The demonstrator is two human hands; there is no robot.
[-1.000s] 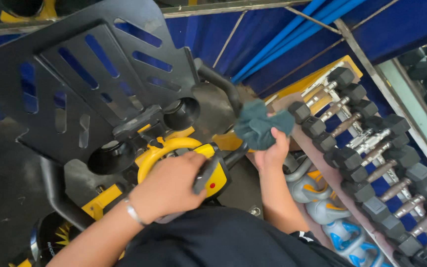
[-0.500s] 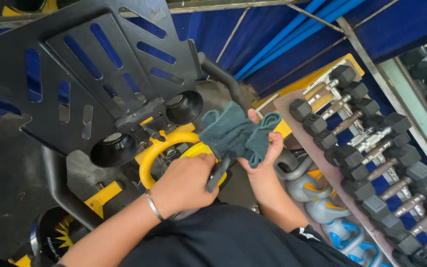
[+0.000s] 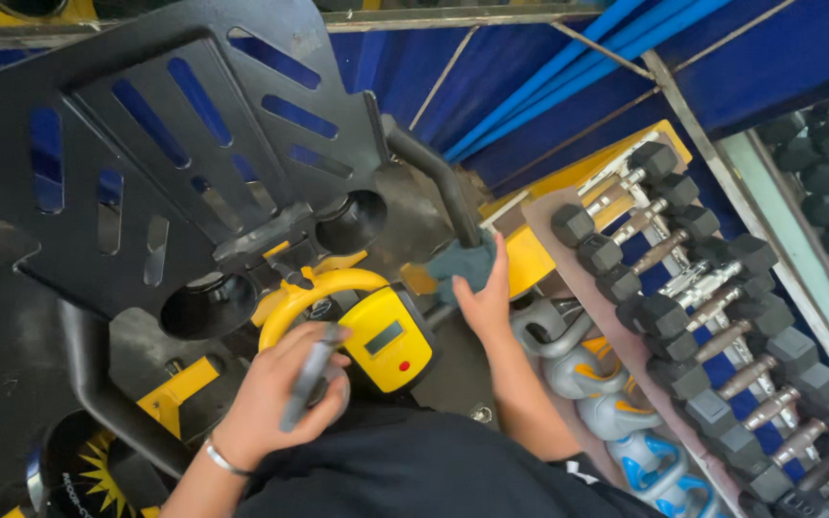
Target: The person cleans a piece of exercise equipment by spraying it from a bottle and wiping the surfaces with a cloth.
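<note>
Head view, looking straight down over my chest at a black exercise machine (image 3: 194,153). On the left my left hand (image 3: 285,398) comes up from the bottom edge, forearm angled in, a thin bracelet (image 3: 223,459) at the wrist. Its fingers (image 3: 314,384) are curled tight around a slim grey handle (image 3: 307,384), which runs slantwise across my palm; the top end pokes out above my knuckles, the lower end shows just below my hand, and the middle is covered by my own grip. That hand sits just beside the yellow ring handle (image 3: 314,286) and right next to the yellow console (image 3: 390,338) with its small grey screen and red button.

Moving right, my right hand (image 3: 485,302) reaches up and away from me, arm stretched along the edge of the rack, palm turned toward the machine. Its fingers are pressing a grey-green cloth (image 3: 461,264) against the lower end of the black curved bar (image 3: 438,182); the cloth is bunched between my palm and the bar, so most of it is hidden and I can't tell how far those fingers wrap round.

Further right, kettlebells (image 3: 587,384) in grey and blue sit low beside my forearm, partly cut off at the bottom. Beyond them a rack of black hex dumbbells (image 3: 702,307) runs diagonally to the corner, the last ones running out of view.
</note>
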